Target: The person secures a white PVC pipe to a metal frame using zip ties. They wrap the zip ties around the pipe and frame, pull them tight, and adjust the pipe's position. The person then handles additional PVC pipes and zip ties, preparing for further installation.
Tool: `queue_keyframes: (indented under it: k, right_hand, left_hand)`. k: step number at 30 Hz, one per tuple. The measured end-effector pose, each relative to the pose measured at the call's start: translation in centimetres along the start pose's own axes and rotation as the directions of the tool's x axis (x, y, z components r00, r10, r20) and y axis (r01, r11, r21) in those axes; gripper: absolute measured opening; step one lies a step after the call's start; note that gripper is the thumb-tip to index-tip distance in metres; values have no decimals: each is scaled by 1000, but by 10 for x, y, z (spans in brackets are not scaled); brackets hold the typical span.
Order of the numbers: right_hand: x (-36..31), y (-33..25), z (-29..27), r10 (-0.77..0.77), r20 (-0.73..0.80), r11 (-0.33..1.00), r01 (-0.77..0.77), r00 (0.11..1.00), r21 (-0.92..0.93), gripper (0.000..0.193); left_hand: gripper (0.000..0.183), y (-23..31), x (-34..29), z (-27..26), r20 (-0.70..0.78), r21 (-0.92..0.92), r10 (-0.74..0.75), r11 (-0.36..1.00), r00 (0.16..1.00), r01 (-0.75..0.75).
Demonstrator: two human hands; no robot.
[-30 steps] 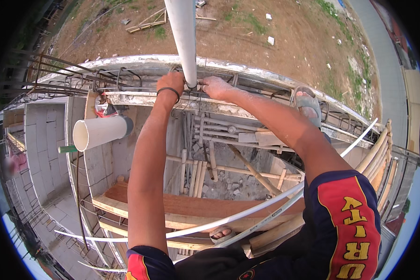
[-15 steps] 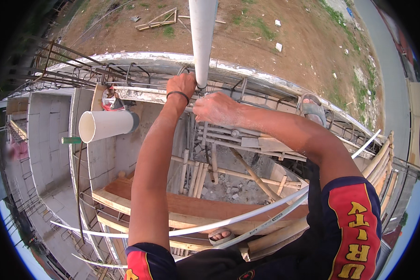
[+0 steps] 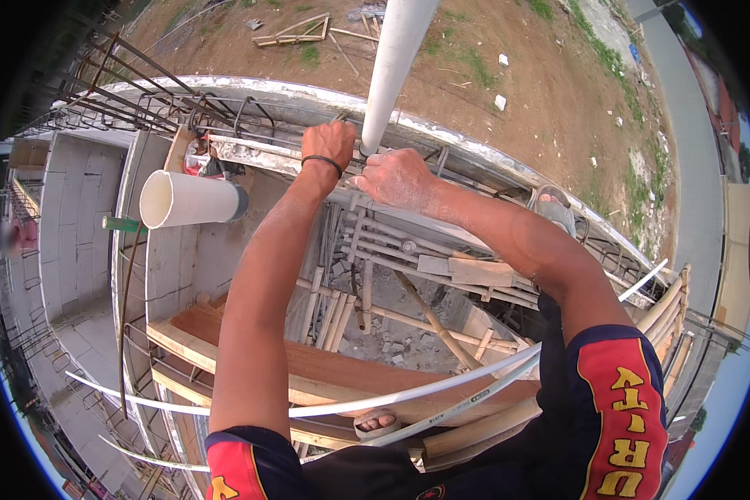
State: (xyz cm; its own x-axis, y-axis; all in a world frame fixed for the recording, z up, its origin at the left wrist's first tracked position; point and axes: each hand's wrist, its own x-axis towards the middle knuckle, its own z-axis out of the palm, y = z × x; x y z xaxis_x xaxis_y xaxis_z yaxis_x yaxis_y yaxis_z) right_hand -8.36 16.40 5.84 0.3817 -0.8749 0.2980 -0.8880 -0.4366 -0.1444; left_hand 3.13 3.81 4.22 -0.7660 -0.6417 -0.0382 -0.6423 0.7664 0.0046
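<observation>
White pipe [image 3: 397,71] stands at a lean, bottom end down by the hands at the wall [image 3: 308,88], top running out of view. Left hand [image 3: 329,142] is curled just left of the pipe's end, black band [image 3: 322,163] on the wrist. Right hand [image 3: 396,177] is bunched just on the near side of it. Fingers are bent in on both, but tbh I can't tell what either one's grasping. Left of the pipe there's a short fat tube [image 3: 202,200]. Lower down, on the pipe's near side, you've got wooden boards [image 3: 342,364], a sandalled foot [image 3: 377,422] and a thin bent tube [image 3: 425,397] crossing them, with rubble [image 3: 396,346] between boards and pipe. Past the pipe it's dirt [image 3: 550,100], then a grey road [image 3: 698,167] way off to its right.
</observation>
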Motion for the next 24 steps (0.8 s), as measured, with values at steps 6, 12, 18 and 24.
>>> queue_keyframes:
  k: [6, 12, 18, 24]
  right_hand:
    - [-11, 14, -5, 155, 130, 983, -165, 979, 76, 35]
    - [-17, 18, -11, 74, 91, 995, -79, 993, 53, 29]
    - [-11, -8, -21, 199, 187, 979, -187, 962, -80, 32]
    - [3, -29, -13, 427, 289, 897, -442, 857, -13, 13]
  left_hand:
    - [16, -20, -5, -9, -81, 46, -32, 998, 996, 36]
    - [16, -32, -12, -21, -70, 24, -101, 994, 992, 103]
    - [20, -8, -3, -28, 82, 322, -169, 937, 982, 134]
    - [21, 18, -1, -27, -97, 425, -21, 903, 995, 60]
